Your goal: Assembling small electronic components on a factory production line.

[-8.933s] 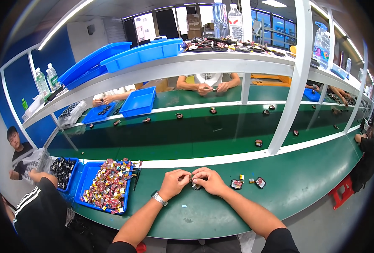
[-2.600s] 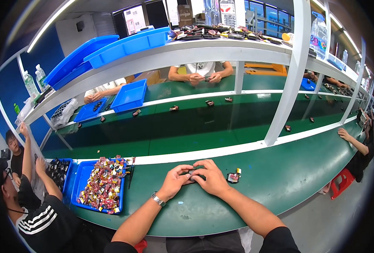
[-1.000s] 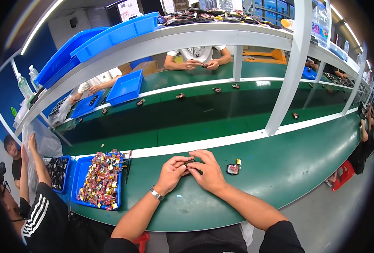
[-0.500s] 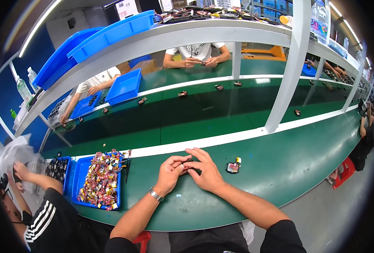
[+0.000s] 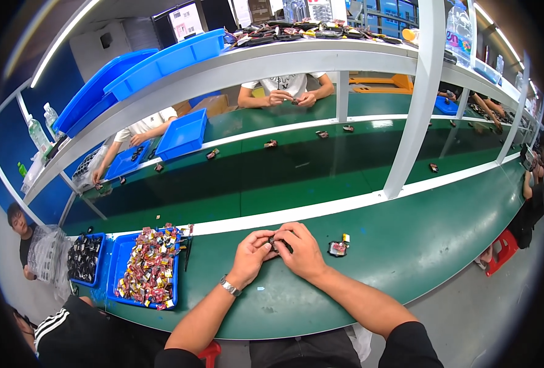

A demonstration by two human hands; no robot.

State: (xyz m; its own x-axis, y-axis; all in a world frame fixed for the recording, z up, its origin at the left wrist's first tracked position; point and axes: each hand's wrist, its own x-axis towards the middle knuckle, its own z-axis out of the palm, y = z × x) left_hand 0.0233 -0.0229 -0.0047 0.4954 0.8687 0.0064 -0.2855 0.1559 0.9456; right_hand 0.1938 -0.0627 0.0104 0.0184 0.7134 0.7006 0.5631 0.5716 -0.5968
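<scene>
My left hand (image 5: pixel 251 257), with a metal watch on its wrist, pinches a small black part (image 5: pixel 274 243) just above the green table. From the other side my right hand (image 5: pixel 300 251) closes its fingertips on the same part. Most of it is hidden between the fingers, so its exact kind does not show. To the right of my hands lies a small black assembly (image 5: pixel 337 248) with a pinkish face and a yellow-and-white tab. A blue tray (image 5: pixel 121 260) to the left is heaped with small red, yellow and white pieces (image 5: pixel 149 264).
Another blue tray (image 5: pixel 103 270) holds black parts. Beside it a person handles clear plastic trays (image 5: pixel 49 254). A dark thin tool (image 5: pixel 188 250) lies near the heaped tray. Ahead, a grey post (image 5: pixel 410 116) supports a shelf. Small assemblies rest along the green belt (image 5: pixel 253 178) beyond the white rail.
My right hand's fingers have curled in from a straighter pose, and the red on the part is now covered. At the left, the co-worker's arm has drawn back from the plastic trays.
</scene>
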